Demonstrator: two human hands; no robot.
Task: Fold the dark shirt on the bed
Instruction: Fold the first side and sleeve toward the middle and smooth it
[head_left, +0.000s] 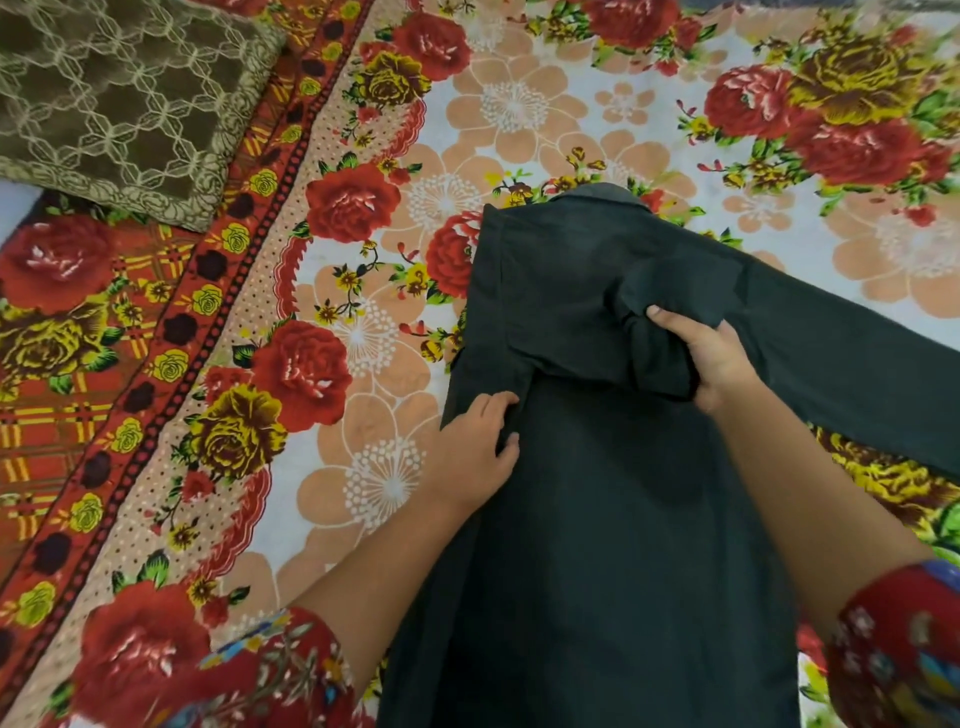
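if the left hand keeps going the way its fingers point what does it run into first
The left hand touches the left edge of the dark shirt, fingers pointing up and right. Going on, it would probably first meet the folded-over flap that the right hand grips, though depth is unclear.

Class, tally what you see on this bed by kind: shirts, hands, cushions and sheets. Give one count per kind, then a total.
dark shirt: 1
hands: 2, left hand and right hand
brown cushion: 1
floral sheet: 1
Total: 5
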